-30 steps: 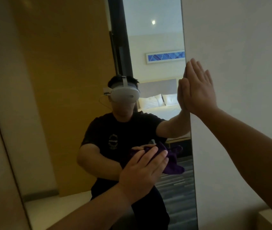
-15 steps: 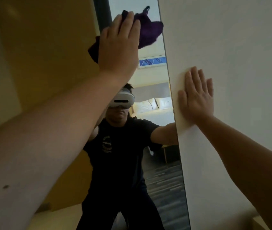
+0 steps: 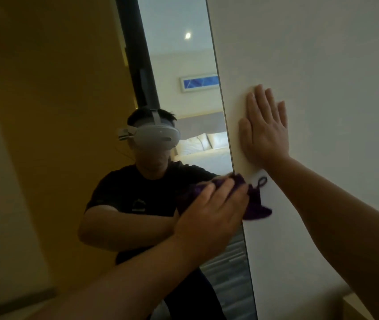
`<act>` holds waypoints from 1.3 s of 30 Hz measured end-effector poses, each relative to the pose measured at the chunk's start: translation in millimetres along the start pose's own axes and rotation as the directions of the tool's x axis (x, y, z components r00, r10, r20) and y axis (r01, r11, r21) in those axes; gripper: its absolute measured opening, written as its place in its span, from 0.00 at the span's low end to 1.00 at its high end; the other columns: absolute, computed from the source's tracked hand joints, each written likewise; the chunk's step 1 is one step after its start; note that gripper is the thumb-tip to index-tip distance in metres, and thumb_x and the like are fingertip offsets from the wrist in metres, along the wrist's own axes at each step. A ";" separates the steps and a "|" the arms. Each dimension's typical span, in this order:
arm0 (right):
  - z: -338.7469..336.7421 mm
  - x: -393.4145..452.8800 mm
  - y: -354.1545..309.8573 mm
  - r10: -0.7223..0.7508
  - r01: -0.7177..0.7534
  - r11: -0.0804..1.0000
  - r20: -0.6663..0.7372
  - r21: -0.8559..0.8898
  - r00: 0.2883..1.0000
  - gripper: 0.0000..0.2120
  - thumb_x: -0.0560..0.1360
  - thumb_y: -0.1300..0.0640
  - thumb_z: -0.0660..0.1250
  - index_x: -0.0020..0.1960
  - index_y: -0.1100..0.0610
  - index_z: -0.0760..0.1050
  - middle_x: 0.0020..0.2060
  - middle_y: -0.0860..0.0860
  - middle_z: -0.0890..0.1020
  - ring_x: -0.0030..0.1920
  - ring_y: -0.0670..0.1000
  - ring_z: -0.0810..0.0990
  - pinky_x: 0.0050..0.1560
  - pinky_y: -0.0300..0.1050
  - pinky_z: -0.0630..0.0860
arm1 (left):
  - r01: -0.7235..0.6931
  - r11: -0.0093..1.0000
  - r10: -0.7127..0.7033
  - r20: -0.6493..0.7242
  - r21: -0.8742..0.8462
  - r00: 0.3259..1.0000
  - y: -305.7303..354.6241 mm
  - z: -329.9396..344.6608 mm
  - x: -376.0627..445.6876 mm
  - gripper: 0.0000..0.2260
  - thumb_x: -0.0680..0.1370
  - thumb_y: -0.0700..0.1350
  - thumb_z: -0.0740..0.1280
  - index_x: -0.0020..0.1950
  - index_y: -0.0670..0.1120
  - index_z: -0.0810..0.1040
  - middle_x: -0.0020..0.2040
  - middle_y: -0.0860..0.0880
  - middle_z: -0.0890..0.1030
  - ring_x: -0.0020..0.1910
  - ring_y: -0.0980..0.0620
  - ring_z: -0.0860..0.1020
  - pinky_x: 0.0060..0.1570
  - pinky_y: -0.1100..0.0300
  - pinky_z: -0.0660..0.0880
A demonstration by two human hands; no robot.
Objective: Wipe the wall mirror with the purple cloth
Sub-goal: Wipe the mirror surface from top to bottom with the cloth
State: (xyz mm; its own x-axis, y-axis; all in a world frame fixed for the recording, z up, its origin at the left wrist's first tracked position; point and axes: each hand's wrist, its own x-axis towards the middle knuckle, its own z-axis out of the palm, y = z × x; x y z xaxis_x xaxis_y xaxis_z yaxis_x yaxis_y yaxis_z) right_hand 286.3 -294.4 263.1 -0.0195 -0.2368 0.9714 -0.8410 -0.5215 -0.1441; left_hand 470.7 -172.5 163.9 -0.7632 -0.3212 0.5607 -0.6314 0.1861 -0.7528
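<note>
The tall wall mirror (image 3: 179, 65) fills the left and middle of the head view; its right edge runs down the middle. My left hand (image 3: 211, 215) presses the purple cloth (image 3: 256, 207) flat against the glass at the mirror's right edge, about chest height. Part of the cloth and its hanging loop stick out past the edge over the white wall. My right hand (image 3: 264, 128) lies flat with fingers spread on the white wall just right of the mirror edge, above the cloth. The mirror shows a person's reflection with a headset.
The white wall (image 3: 322, 65) takes up the whole right side. A pale ledge or furniture corner (image 3: 368, 306) shows at the bottom right. Reflected in the glass are a wooden panel, a dark door frame, a bed and a framed picture.
My left hand has swept the cloth down from the top of the mirror to chest height at its right edge. My right hand has stayed flat on the wall.
</note>
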 end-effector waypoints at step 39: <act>32.4 -240.6 -248.7 -0.451 0.442 0.892 0.245 0.095 0.858 0.29 0.83 0.45 0.53 0.80 0.58 0.57 0.80 0.56 0.53 0.80 0.59 0.46 0.77 0.67 0.41 | 0.473 0.877 -0.466 -0.090 0.080 0.880 -78.8 -101.9 -344.6 0.13 0.83 0.37 0.64 0.68 0.42 0.76 0.68 0.44 0.76 0.67 0.41 0.74 0.62 0.45 0.73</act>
State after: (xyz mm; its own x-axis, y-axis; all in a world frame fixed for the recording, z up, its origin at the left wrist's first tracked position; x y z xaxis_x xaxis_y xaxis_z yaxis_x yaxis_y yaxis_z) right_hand 517.7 -134.2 59.1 0.4947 -0.1686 0.8526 -0.7078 -0.6475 0.2826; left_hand 769.5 18.1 65.1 -0.3897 -0.2860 0.8754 -0.9040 -0.0627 -0.4229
